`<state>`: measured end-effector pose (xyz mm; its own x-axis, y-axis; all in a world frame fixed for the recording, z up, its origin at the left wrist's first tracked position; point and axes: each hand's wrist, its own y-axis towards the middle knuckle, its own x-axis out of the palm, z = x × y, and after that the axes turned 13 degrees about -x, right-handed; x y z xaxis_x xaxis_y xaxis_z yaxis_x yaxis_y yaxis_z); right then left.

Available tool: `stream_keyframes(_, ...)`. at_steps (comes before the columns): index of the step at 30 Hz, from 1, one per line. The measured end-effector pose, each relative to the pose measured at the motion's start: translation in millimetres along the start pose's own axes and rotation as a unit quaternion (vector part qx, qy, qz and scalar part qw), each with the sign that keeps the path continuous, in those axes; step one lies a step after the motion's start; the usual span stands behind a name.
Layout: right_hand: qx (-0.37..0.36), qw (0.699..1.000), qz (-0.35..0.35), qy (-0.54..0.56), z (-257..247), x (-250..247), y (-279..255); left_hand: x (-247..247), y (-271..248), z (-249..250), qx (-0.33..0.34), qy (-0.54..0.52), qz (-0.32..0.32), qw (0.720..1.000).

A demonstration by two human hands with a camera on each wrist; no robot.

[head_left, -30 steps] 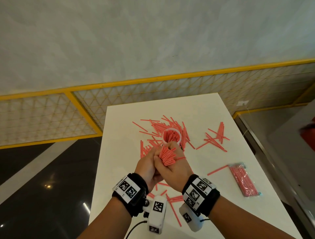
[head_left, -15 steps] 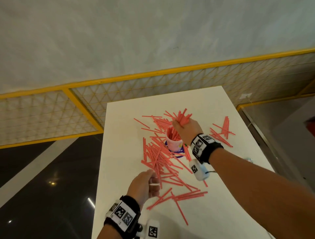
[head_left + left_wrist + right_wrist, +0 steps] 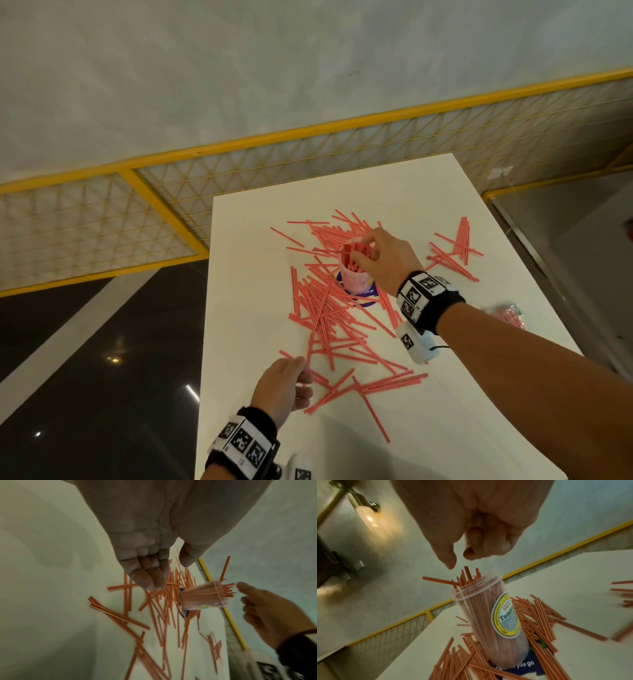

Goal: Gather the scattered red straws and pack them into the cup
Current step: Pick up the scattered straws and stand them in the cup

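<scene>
Half a second ago the right hand (image 3: 387,262) carried a bunch of straws above the cup; now that bunch is gone from its grasp and its fingers (image 3: 471,553) hang loosely curled, holding nothing, just above the straw tips. They stay close over the mouth, probably to tap the standing ends level. The left hand (image 3: 282,387) has moved slightly forward toward the near edge of the pile, its fingers (image 3: 149,580) relaxed and close together, thumb apart, holding no straw as far as the wrist view shows.

The clear plastic cup with a round yellow-and-grey label (image 3: 491,618) stands upright in the middle of the white desk (image 3: 445,428), on a dark blue printed card (image 3: 518,668). It is already rather full of thin red straws (image 3: 356,257), and one lies crosswise over the rim.

Many loose red straws on the desk (image 3: 325,315) are still lying around the cup, so the left hand is well placed to collect the nearest ones. A smaller group of straws (image 3: 455,250) lies well apart on the right. A transparent packet of red straws (image 3: 507,313) rests behind the right forearm.
</scene>
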<state>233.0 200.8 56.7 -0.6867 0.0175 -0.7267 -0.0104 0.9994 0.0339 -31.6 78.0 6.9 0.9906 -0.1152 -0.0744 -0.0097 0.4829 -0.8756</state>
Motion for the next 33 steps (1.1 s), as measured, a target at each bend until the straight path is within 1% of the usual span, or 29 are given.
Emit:
stream_keyframes(3, -0.012, 0.999, 0.027, 0.027, 7.9, -3.3, -31.4, 2.7, 13.1, -8.5, 0.008, 0.044, 0.024, 0.999)
stream_keyframes(5, -0.017, 0.999, 0.023, 0.017, 22.0, 4.9, -60.2, 4.1, 22.0, -15.2, 0.029, 0.114, 0.054, 0.992)
stream_keyframes(6, -0.007, 1.0, 0.007, -0.007, 32.8, 11.8, -75.0, 3.4, 28.0, -18.6, 0.047, 0.182, 0.085, 0.978)
stream_keyframes(8, 0.029, 0.994, -0.06, -0.09, 54.1, 26.8, -102.2, 0.4, 38.7, -23.9, 0.085, 0.316, 0.169, 0.93)
stream_keyframes(9, 0.055, 0.984, -0.104, -0.136, 64.2, 34.5, -114.4, -1.0, 43.5, -25.5, 0.098, 0.353, 0.203, 0.908)
stream_keyframes(11, 0.107, 0.962, -0.164, -0.191, 77.7, 50.0, -135.4, -2.7, 52.7, -27.9, 0.095, 0.395, 0.246, 0.88)
stream_keyframes(13, 0.131, 0.958, -0.169, -0.19, 80.9, 64.6, -151.6, -2.3, 60.9, -28.6, 0.067, 0.432, 0.264, 0.86)
stream_keyframes(15, 0.116, 0.961, -0.155, -0.197, 79.5, 79.7, -160.8, 0.1, 67.9, -28.7, 0.059, 0.463, 0.265, 0.844)
stream_keyframes(17, 0.083, 0.965, -0.148, -0.202, 77.5, 92.7, -164.3, 4.9, 73.5, -26.5, 0.07, 0.479, 0.258, 0.836)
stream_keyframes(19, 0.04, 0.963, -0.168, -0.204, 76.4, 102.1, -165.2, 12.6, 78.3, -22.2, 0.089, 0.5, 0.243, 0.827)
stream_keyframes(21, -0.008, 0.955, -0.207, -0.21, 73.4, 105.5, -165.9, 21.7, 78.5, -17.4, 0.113, 0.532, 0.224, 0.809)
stream_keyframes(22, -0.017, 0.955, -0.215, -0.204, 69.6, 102.9, -166.6, 26.2, 77.8, -15.5, 0.123, 0.543, 0.22, 0.801)
stream_keyframes(24, -0.023, 0.961, -0.207, -0.184, 63.0, 96.5, -171.8, 33.2, 75.7, -14.0, 0.141, 0.542, 0.22, 0.799)
stream_keyframes(26, -0.04, 0.959, -0.201, -0.196, 57.3, 92.5, -181.8, 36.2, 71.4, -14.4, 0.172, 0.541, 0.214, 0.795)
stream_keyframes(27, -0.047, 0.954, -0.212, -0.206, 56.2, 93.6, -188.2, 36.7, 69.3, -15.2, 0.193, 0.556, 0.202, 0.783)
stream_keyframes(30, -0.037, 0.931, -0.28, -0.233, 53.6, 102.6, -202.3, 35.1, 67.3, -18.8, 0.229, 0.636, 0.156, 0.72)
stream_keyframes(32, -0.043, 0.928, -0.283, -0.238, 55.8, 110.6, -205.1, 33.1, 69.7, -17.5, 0.247, 0.663, 0.148, 0.692)
stream_keyframes(33, -0.06, 0.93, -0.274, -0.239, 57.5, 113.5, -204.6, 31.9, 71.9, -16.9, 0.263, 0.669, 0.149, 0.68)
